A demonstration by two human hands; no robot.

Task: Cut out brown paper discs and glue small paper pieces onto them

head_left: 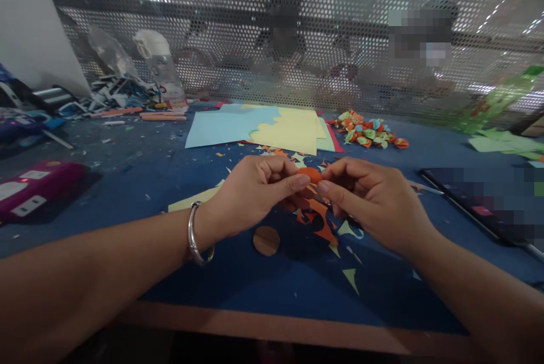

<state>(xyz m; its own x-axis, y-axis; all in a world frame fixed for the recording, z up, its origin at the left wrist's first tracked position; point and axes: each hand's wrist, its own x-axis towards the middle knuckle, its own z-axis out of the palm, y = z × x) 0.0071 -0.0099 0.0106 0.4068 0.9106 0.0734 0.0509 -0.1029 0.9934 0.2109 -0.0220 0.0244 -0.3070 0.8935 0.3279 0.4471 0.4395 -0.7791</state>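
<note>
Between both hands, above the blue table, is a small orange paper piece (311, 174), rounded at its top edge. My left hand (259, 194), with a silver bangle at the wrist, pinches its left side between thumb and fingers. On the right side, the thumb and fingers of my right hand (365, 197) grip the same piece. Fingers cover part of it, so its full shape is hidden. Orange paper scraps (326, 229) lie below the hands. Closer to me, a round brown wooden disc (266, 240) rests on the table, apart from both hands.
Pale blue (225, 126) and yellow paper sheets (293, 131) lie behind the hands, beside a pile of small folded coloured papers (369, 132). A magenta power strip (40, 188) is at left, a tablet (484, 205) at right. A bottle (159, 66) stands before the perforated metal screen (238, 29).
</note>
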